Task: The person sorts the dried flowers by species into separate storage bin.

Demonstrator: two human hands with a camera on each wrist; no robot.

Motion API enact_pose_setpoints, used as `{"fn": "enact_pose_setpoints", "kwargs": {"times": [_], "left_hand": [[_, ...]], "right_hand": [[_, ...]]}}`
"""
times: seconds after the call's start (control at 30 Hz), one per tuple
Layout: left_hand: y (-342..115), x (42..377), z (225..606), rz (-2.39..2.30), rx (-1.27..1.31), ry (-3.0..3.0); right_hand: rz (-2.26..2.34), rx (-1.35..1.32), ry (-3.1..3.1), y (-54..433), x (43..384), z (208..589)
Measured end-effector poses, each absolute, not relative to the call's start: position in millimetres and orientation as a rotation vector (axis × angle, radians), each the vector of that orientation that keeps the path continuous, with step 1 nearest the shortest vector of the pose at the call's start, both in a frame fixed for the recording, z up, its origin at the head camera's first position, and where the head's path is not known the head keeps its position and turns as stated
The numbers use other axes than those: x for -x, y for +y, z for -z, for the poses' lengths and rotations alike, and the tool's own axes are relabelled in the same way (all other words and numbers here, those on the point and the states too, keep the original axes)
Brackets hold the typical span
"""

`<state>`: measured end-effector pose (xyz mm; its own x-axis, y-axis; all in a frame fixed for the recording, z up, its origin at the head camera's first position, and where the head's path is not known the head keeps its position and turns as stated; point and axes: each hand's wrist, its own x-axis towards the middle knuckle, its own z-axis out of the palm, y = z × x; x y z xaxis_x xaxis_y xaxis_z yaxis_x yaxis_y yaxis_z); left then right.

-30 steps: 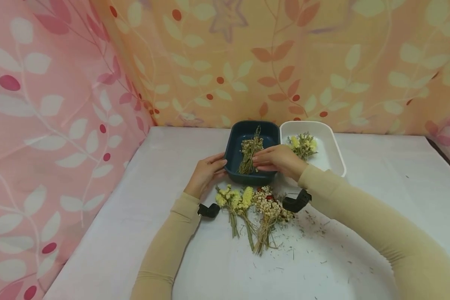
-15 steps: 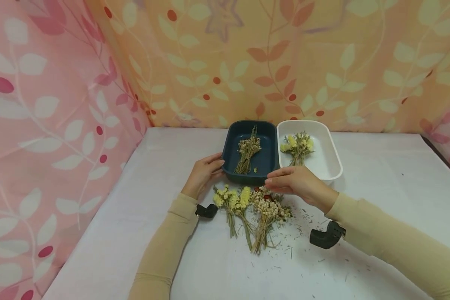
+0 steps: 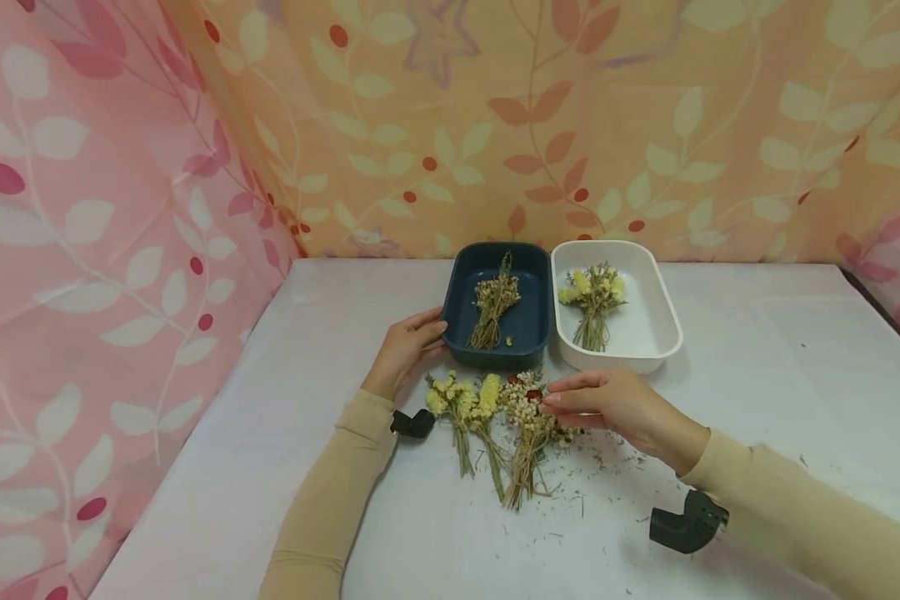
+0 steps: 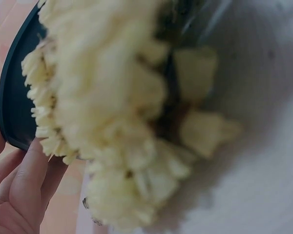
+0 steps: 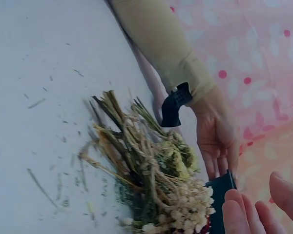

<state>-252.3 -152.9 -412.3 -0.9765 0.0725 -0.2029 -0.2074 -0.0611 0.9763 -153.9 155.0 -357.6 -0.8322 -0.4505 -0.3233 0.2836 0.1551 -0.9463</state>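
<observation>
My left hand (image 3: 405, 354) touches the left side of the dark blue tray (image 3: 457, 337) with its fingers nearly straight. In that tray lies a dried flower bunch (image 3: 495, 304) with small pale blooms and tied stems. My right hand (image 3: 622, 404) is at the heads of a cream-and-red dried flower bunch (image 3: 525, 417) on the table. In the right wrist view its thumb and fingers (image 5: 234, 214) are apart, with nothing between them. Two yellow dried flower bunches, the left one (image 3: 450, 400) and the right one (image 3: 487, 400), lie beside it; yellow blooms (image 4: 102, 97) fill the left wrist view.
A white tray (image 3: 663, 346) stands against the blue one's right side, holding a yellow dried flower bunch (image 3: 596, 304). A tiny yellow piece (image 3: 508, 341) lies in the blue tray. Stem crumbs (image 3: 581, 500) are scattered over the white tablecloth (image 3: 765, 350). Patterned cloth (image 3: 450, 125) hangs behind.
My right hand has left the bunch in the blue tray and moved toward me and right, down to the cream-and-red bunch. My left hand stays at the blue tray's side.
</observation>
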Motion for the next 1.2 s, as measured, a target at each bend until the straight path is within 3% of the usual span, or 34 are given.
{"fn": "enact_pose_setpoints", "kwargs": {"times": [0.7,1.2], "left_hand": [[-152.3,252.8,412.8,-2.147,0.151,2.018],[-151.4,253.7,412.5,-2.134,0.164,2.030]], "right_hand": [[1.715,0.037,1.732,161.8,129.2,396.5],[1.780,-0.114,1.657,147.7,130.7,409.9]]}}
